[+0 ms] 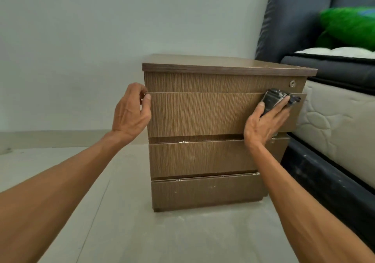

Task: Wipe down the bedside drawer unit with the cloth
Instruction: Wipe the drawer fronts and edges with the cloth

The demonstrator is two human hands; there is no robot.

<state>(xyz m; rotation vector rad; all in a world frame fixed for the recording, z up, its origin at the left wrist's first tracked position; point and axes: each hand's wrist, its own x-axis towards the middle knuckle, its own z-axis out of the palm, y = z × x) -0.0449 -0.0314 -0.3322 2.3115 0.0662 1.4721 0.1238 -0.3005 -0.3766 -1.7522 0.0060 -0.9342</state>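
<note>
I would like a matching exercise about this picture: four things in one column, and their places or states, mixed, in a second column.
Things:
1. left hand
2. cloth
3. keyhole
4. green cushion

Places or states:
A. on the bed
B. pressed under the right hand on the upper right of the top drawer front
C. gripping the drawer's upper left corner
D. on the strip above the top drawer, at the right

Pairs: 1-C, 2-B, 3-D, 4-A
</note>
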